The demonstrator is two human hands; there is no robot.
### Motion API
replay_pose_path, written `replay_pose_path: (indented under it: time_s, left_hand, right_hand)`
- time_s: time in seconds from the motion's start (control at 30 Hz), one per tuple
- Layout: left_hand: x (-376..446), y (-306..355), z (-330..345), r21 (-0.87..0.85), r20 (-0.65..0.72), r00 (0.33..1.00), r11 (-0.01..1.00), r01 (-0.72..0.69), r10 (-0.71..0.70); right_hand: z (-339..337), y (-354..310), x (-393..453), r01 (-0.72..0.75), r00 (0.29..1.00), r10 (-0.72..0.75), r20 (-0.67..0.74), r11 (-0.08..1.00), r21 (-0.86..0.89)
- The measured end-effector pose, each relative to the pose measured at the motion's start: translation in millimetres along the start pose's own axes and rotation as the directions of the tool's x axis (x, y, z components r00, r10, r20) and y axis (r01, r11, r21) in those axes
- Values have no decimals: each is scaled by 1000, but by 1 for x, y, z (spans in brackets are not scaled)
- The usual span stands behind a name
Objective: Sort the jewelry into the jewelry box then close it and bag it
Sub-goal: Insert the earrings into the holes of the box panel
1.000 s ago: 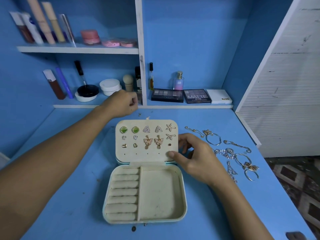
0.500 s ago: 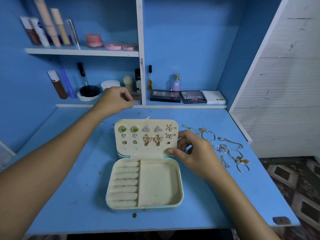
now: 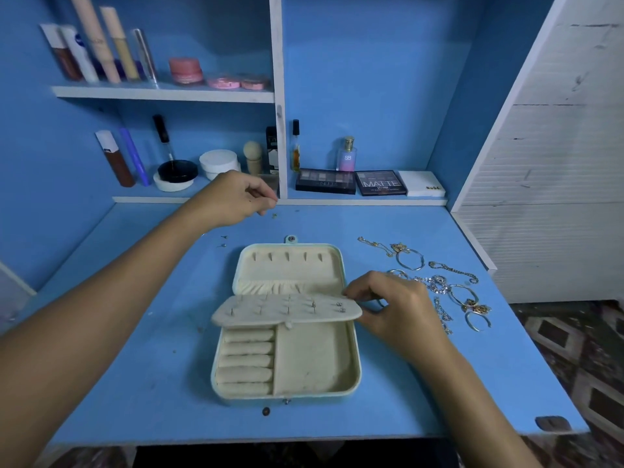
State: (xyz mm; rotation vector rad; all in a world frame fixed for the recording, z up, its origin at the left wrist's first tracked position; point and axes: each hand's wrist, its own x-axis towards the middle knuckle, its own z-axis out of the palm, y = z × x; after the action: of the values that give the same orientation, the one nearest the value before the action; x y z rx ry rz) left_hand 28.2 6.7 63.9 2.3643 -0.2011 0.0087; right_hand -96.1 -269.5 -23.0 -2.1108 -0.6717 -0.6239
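The jewelry box (image 3: 287, 336) lies open in the middle of the blue desk (image 3: 135, 383), its cream lining showing, and everything else sits around it. Its lid (image 3: 290, 265) is flat on the desk on the far side of the tray, with a row of small hooks along its top edge and a gathered pocket below them. The earring panel (image 3: 287, 310) is tipped forward over the seam between lid and tray, so its back faces up and the earring posts poke through it. The right hand (image 3: 395, 309), at the box's right side, pinches the right end of that panel between thumb and fingertips. In the tray, the ring rolls (image 3: 246, 361) fill the left part and an open compartment (image 3: 312, 358) takes the right. The left hand (image 3: 233, 197) hovers above the desk beyond the box's far left corner, fingers curled with thumb and forefinger drawn together; whether anything is held between them, I cannot tell. A couple of tiny studs (image 3: 223, 241) lie on the desk just left of the lid, and another small piece (image 3: 274, 215) sits below the left hand. To the right of the box lies a loose scatter of bracelets and chains (image 3: 439, 285). Behind the box, along the low shelf, stand eyeshadow palettes (image 3: 351, 182) and a small perfume bottle (image 3: 347, 155).
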Motion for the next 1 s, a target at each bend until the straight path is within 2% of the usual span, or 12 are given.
replay_pose_path:
  time_s: [0.1,0.23,0.47,1.0]
  left_hand:
    - [-4,3,3,-18,45,999,1000,-13,14]
    - [-8,8,9,-67,128,992,998,-6,14]
    - [-21,23,18,-114,166,986,993,12,7]
    - [-43,45,38,-77,344,921,983,-164,181]
  right_hand:
    - [1,1,-2,43,999,-43,-7,998,-52]
    - [1,4,-2,55,998,-55,-7,998,-38]
    - [2,3,-3,45,999,-45,-9,999,-29]
    - [2,1,-2,23,1000,-23,-16,1000,-12]
